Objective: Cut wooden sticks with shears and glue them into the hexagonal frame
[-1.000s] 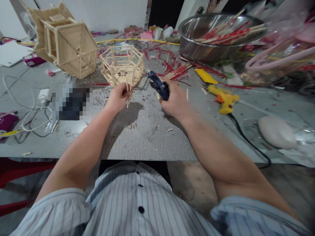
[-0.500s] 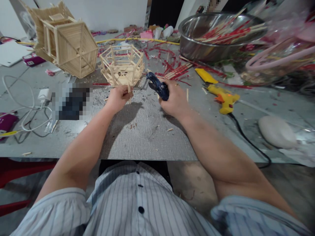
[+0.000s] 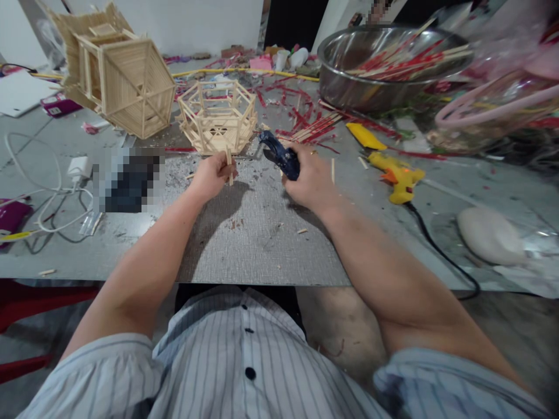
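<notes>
Pinched in the fingers of my left hand (image 3: 215,176) is a short wooden stick (image 3: 229,162), held roughly upright. My right hand (image 3: 313,179) is wrapped round a dark blue cutter (image 3: 279,155) with curved jaws, which points up and to the left. Just beyond my left hand stands an open, many-sided frame (image 3: 217,119) of pale wooden sticks. Both hands are above the grey table (image 3: 244,244), with a gap between the stick and the cutter.
A larger stick-built model (image 3: 135,87) lies tilted at the back left. On the right are a yellow glue gun (image 3: 399,174) with a black cord, a steel basin (image 3: 349,92) of red-wrapped sticks, and a white rounded object (image 3: 491,233). A white charger (image 3: 79,169) and cables lie left.
The wooden stick in my left hand has tilted slightly, and more of its lower end shows beneath the fingers. My right hand and the cutter have hardly moved.
</notes>
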`<action>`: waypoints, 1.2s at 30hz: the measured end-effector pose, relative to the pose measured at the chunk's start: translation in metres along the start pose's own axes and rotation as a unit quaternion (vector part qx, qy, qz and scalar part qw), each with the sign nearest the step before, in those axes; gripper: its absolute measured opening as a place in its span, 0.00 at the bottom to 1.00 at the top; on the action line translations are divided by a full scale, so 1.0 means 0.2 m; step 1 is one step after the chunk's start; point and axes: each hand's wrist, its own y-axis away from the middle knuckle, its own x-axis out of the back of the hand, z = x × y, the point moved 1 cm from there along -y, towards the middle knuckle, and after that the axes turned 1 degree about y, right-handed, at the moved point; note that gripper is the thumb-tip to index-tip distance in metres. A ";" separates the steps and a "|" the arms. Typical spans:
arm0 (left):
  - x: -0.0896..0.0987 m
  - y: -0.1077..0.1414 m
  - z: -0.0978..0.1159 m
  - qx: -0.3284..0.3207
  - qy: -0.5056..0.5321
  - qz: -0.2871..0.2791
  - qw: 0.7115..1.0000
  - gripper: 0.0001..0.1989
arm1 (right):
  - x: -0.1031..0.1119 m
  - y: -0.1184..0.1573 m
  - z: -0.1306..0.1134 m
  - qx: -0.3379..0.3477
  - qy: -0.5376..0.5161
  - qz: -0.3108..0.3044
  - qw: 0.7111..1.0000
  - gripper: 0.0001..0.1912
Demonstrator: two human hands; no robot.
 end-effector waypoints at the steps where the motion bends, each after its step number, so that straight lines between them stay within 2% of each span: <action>1: 0.00 0.00 0.00 0.009 0.000 -0.003 1.000 0.02 | 0.00 0.00 0.00 0.000 -0.003 0.002 1.000 0.31; 11: -0.02 0.03 0.11 -0.028 -0.079 -0.036 0.996 0.05 | -0.01 0.01 0.01 0.023 0.010 0.015 1.000 0.32; 15: -0.03 0.05 0.15 -0.059 -0.080 -0.080 0.992 0.06 | 0.00 0.02 -0.01 0.041 0.009 0.009 0.999 0.35; 18: -0.03 0.05 0.18 -0.074 -0.071 -0.128 0.986 0.08 | 0.03 0.02 -0.05 0.066 0.006 -0.018 0.998 0.37; 24: 0.01 0.06 0.22 -0.051 -0.100 -0.205 0.972 0.10 | 0.09 0.02 -0.10 0.108 0.008 -0.083 0.991 0.38; 28: 0.03 0.07 0.24 -0.046 -0.127 -0.237 0.962 0.09 | 0.09 0.02 -0.11 0.129 0.008 -0.089 0.988 0.36; 36: 0.04 0.07 0.22 -0.033 -0.091 -0.270 0.958 0.07 | 0.11 0.03 -0.13 0.139 0.010 -0.097 0.986 0.32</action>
